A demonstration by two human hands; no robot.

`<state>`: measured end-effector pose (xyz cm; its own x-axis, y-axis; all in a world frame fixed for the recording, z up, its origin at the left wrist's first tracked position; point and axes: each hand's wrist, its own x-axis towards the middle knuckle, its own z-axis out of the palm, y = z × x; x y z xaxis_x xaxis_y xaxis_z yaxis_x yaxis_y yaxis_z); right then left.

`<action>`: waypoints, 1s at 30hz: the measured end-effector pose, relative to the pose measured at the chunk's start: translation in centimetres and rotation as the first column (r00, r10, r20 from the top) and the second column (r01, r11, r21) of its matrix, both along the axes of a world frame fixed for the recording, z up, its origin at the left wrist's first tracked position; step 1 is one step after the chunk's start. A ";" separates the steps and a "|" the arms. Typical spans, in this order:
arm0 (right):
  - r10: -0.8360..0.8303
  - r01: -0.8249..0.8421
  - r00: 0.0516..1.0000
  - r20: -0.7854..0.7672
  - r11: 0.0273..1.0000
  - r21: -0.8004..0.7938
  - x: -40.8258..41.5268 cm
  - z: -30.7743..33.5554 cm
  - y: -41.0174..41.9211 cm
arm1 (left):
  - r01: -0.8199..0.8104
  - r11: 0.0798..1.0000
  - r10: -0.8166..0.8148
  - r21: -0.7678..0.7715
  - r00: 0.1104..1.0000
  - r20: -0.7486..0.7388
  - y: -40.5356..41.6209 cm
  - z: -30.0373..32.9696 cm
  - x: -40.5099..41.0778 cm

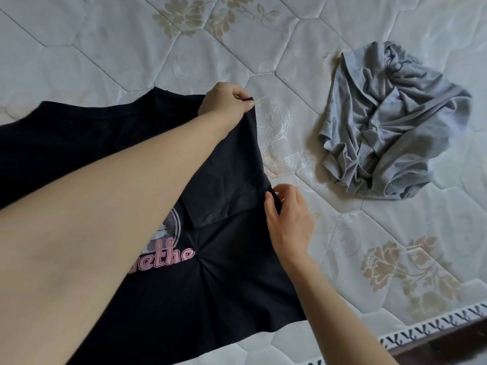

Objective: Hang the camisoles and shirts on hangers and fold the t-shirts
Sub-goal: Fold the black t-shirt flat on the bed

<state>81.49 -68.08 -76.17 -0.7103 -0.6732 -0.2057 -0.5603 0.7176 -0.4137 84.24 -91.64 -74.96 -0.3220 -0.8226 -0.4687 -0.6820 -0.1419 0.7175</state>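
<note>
A black t-shirt (210, 285) with a pink and white print lies spread on the mattress, print side up, its right sleeve folded in over the body. My left hand (224, 104) reaches across it and pinches the far corner of that folded edge. My right hand (287, 219) pinches the same edge nearer to me, where creases radiate across the cloth. A crumpled grey garment (390, 127) sits in a heap to the right, apart from both hands.
The quilted white mattress (158, 48) with a beige flower pattern fills the view. Its patterned border (434, 325) and a dark bed frame edge (448, 346) run along the lower right.
</note>
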 end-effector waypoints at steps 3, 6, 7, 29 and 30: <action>0.006 -0.008 0.997 -0.078 1.000 -0.025 0.5 -0.2 0.2 | 0.048 0.978 -0.030 -0.202 0.996 0.089 0.5 -0.3 -0.1; 0.078 -0.122 0.962 -0.263 0.981 -0.153 0.8 -0.2 0.0 | 0.270 0.773 -0.153 -0.574 0.958 0.243 1.7 -0.7 0.6; 0.120 -0.175 0.948 -0.295 0.970 -0.171 0.9 -0.2 -0.3 | 0.329 0.674 -0.230 -0.661 0.944 0.235 2.3 -1.0 0.9; 0.795 -0.752 0.602 -0.072 0.596 0.283 6.6 -2.3 -0.6 | 0.785 0.462 -0.483 -0.413 0.613 0.626 3.5 -4.8 10.7; 0.793 -0.747 0.607 -0.054 0.593 0.300 6.7 -2.1 -0.7 | 0.791 0.466 -0.491 -0.397 0.604 0.627 3.4 -4.6 10.6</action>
<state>88.19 -68.80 -78.23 0.0159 -0.9329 -0.3598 -0.9881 0.0403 -0.1482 94.83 -88.21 -79.55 -0.7995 -0.5699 -0.1897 -0.5940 0.7970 0.1092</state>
